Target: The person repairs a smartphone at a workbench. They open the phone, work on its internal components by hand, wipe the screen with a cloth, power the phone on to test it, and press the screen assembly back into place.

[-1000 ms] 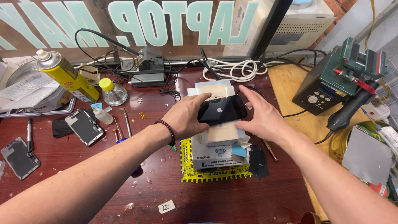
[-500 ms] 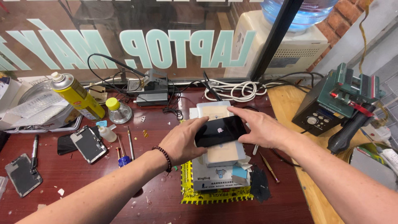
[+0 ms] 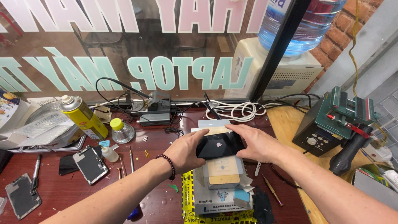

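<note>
Both hands have carried the black phone (image 3: 219, 145) slightly farther. Left hand (image 3: 186, 151) and right hand (image 3: 258, 143) clasp its ends above the grey heating plate (image 3: 219, 174); thin, slippery, fragile, best gripped by edges.

A dark red wooden bench (image 3: 74, 195) carries a yellow spray can (image 3: 83, 117) and small yellow-capped glass jar (image 3: 121, 130) at far left, a disassembled black phone (image 3: 90, 164) nearer, coiled white cables (image 3: 236, 111) far centre, and a grey heating plate on yellow-taped base (image 3: 215, 195) near centre.

phone (image 3: 219, 145): glossy black glass | table (image 3: 62, 195): smooth reddish wood | spray can (image 3: 83, 118): yellow metal
</note>
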`<state>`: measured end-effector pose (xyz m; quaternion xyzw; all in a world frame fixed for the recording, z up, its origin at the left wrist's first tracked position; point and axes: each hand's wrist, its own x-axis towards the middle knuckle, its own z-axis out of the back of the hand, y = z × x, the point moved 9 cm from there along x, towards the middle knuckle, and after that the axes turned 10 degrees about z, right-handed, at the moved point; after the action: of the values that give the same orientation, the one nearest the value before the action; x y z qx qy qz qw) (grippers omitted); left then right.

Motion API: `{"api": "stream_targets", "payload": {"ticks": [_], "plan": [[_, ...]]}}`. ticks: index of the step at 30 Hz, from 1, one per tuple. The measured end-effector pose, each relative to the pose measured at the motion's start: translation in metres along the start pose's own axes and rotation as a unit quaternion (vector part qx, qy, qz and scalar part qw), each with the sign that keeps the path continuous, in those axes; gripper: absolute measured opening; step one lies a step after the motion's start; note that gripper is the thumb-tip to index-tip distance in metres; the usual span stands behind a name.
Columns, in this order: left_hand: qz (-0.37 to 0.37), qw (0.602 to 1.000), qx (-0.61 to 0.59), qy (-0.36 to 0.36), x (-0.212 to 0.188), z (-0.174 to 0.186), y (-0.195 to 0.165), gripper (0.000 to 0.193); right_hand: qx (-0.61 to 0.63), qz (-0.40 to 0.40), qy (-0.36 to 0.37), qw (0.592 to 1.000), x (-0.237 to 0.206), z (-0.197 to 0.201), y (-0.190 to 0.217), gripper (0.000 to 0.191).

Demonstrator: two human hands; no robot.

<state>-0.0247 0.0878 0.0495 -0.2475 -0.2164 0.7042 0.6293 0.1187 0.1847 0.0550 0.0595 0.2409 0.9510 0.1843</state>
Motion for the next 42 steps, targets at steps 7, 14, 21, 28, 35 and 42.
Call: {"api": "stream_targets", "payload": {"ticks": [7, 14, 21, 28, 35, 42], "plan": [[0.02, 0.999, 0.025, 0.004, -0.001, 0.004, 0.0, 0.092, 0.002, -0.013, 0.015, 1.0, 0.001, 0.0, -0.003, 0.098], [0.026, 1.0, 0.002, 0.003, -0.003, 0.008, 0.0, 0.088, -0.007, 0.009, 0.03, 0.999, 0.004, -0.002, -0.002, 0.093], [0.058, 0.997, -0.045, 0.025, -0.001, 0.005, 0.011, 0.081, 0.09, -0.076, 0.001, 0.993, 0.0, -0.004, -0.011, 0.102], [0.062, 0.986, -0.158, -0.002, 0.016, -0.006, 0.04, 0.055, 0.301, -0.204, -0.1, 0.926, -0.032, -0.008, -0.053, 0.094], [0.133, 0.958, -0.252, 0.037, 0.036, -0.02, 0.061, 0.052, 0.335, -0.287, -0.237, 0.866, -0.077, -0.022, -0.078, 0.032], [0.213, 0.897, -0.38, 0.072, 0.036, -0.02, 0.062, 0.048, 0.218, -0.269, -0.175, 0.922, -0.075, -0.031, -0.023, 0.029]]}}
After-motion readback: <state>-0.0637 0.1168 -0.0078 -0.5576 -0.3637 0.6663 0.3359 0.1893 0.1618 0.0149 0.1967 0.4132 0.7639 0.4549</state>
